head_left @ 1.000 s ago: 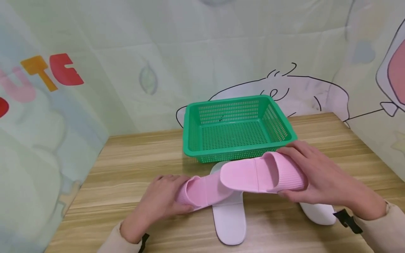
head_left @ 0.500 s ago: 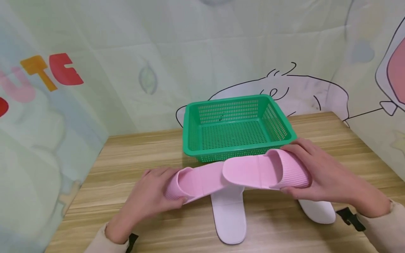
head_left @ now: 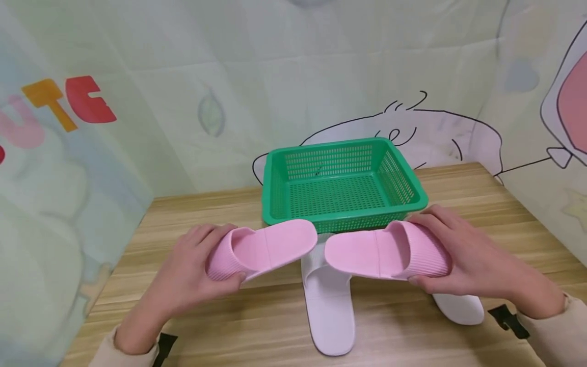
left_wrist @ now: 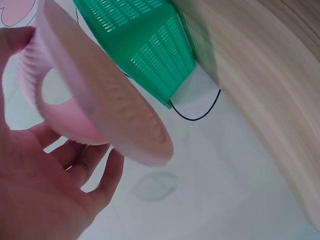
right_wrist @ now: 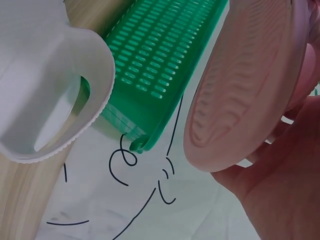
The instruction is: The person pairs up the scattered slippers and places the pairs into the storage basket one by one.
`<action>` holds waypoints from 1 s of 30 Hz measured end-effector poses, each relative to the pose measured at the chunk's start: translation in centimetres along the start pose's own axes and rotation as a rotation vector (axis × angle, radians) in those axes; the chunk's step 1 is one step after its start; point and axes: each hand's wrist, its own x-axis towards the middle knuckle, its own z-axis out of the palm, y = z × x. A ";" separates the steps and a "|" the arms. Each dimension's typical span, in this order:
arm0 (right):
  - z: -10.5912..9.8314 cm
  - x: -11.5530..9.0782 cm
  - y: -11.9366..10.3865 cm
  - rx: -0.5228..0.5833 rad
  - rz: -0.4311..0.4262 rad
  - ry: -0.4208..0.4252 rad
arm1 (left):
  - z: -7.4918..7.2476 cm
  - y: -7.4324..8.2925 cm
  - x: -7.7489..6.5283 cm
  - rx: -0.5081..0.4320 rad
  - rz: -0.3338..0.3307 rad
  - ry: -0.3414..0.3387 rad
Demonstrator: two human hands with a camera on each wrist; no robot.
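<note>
Pink slippers (head_left: pixel 286 244) clamped in left grip (head_left: pixel 188 265), right grip (head_left: pixel 474 260); edges apart, near green basket (head_left: pixel 367 213).

In the head view, a white, flat-soled moulded slipper (head_left: pixel 458 310) at four o'clock is mostly hidden behind the right hand (head_left: pixel 477 260). The left hand (head_left: pixel 188 270) has several fingertips covered by a pink slipper with a ribbed strap (head_left: pixel 277 248). A red printed shape (head_left: pixel 2 155) is cut off at nine o'clock. Inside the green rectangular plastic mesh basket (head_left: pixel 346 219), toward ten o'clock, a dark mark (head_left: pixel 318 171) is too small to tell. The right wrist view's edge crops the other pink slipper (right_wrist: pixel 245 90) at two o'clock.
</note>
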 end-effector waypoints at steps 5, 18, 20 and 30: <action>-0.1 -0.1 0.0 0.001 -0.004 -0.006 | -0.2 0.3 0.3 -0.029 0.011 0.042; -0.3 0.1 -0.1 0.006 -0.048 -0.015 | -0.6 2.0 1.1 -0.088 0.104 0.093; -0.3 0.3 -0.2 0.009 -0.053 -0.018 | -0.6 2.3 1.2 -0.094 0.106 0.086; -0.4 0.5 -0.8 0.027 -0.028 -0.043 | 0.3 3.7 2.0 -0.095 0.149 0.082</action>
